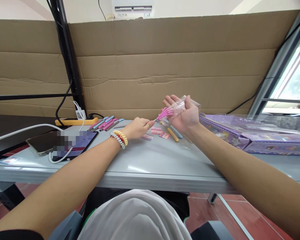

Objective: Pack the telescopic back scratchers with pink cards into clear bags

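Observation:
My left hand (140, 128), with beaded bracelets at its wrist, is closed in a pinch at the thin metallic end of a bright pink object with finger-like lobes (165, 113). The exact kind of this pink object cannot be made out. Palm up, my right hand (186, 115) has a crumpled clear plastic bag (179, 106) between its thumb and palm, and the pink object lies against the bag and fingers. Below the hands, small pink printed cards (156, 131) are scattered on the grey table (140, 163). A gold pen (173, 134) and a blue pen (176, 131) lie under my right hand.
Several pink, blue and dark pens (106, 123) lie at the back left. A phone (43, 141) and a tablet (87, 140) with a white cable are at the left. A purple box (277, 146) with clear plastic stands right. Behind rises a cardboard wall (152, 66).

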Demonstrator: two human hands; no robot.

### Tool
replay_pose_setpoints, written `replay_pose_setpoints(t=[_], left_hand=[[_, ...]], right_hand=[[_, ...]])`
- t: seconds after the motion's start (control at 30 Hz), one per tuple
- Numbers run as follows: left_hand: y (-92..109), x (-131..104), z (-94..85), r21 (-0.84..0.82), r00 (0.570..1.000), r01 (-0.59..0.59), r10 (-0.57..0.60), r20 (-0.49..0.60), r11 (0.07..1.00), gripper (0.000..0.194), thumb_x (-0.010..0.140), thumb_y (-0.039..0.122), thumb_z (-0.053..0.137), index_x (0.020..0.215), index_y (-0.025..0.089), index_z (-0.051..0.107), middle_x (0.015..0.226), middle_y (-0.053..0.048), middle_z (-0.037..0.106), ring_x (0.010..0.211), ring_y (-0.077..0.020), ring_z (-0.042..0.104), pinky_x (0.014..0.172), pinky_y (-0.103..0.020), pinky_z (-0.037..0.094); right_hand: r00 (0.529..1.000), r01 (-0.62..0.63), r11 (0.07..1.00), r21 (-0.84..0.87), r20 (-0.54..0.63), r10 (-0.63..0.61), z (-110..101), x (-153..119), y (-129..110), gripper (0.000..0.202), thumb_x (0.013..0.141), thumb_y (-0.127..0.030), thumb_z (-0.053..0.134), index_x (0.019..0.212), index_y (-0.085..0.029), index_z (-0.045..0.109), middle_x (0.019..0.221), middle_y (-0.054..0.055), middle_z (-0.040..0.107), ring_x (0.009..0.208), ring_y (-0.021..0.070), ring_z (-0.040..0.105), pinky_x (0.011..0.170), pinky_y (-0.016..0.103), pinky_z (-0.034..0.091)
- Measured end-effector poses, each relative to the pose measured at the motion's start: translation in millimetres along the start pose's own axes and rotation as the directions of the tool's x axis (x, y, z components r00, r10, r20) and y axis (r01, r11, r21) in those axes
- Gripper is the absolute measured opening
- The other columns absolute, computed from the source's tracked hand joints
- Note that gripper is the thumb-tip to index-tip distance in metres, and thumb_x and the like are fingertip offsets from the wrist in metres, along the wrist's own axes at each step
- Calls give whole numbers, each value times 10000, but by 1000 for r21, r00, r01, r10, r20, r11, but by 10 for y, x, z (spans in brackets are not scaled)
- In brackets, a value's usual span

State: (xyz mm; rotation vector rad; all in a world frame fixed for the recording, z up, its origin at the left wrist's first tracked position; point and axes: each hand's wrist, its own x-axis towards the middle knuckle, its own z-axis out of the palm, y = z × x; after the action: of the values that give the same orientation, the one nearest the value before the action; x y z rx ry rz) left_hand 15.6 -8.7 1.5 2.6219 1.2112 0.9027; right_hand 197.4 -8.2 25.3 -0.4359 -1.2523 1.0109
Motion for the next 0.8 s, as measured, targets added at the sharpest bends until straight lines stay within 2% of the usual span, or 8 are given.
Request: replay_pose_setpoints(t=[0.23,0.33,0.53,0.8], left_hand=[[8,-3,-13,-48,999,-13,11,-44,999,473,899,461,277,532,185,391,482,18,469,467,-111,390,516,-255,270],[25,-6,-18,-81,999,-18,14,-49,997,468,894,462,292,526,185,378,466,24,434,452,-105,363,503,-254,259],[42,-21,-12,-126,999,-41,42,3,991,438,875,458,344,536,183,368,496,24,417,471,-103,343,498,-256,244],[10,-21,-10,-127,998,-67,69,10,990,443,884,480,312,562,181,369,494,31,413,477,-96,345,509,-247,263]], right_hand=[[992,-95,995,-9,88,95,149,-92,106,440,862,-601,255,997,-243,473,1141,95,564,1104,246,529,812,452,506],[989,-128,992,8,72,127,148,-85,98,451,848,-616,273,968,-227,467,1073,100,588,1050,253,558,797,452,514],[995,-75,997,29,67,73,64,-64,16,542,787,-698,312,959,-212,483,1080,112,581,1082,275,532,827,468,502],[977,-182,982,49,123,175,121,-119,42,559,793,-697,315,960,-192,487,1048,131,606,1036,277,565,835,464,488]])
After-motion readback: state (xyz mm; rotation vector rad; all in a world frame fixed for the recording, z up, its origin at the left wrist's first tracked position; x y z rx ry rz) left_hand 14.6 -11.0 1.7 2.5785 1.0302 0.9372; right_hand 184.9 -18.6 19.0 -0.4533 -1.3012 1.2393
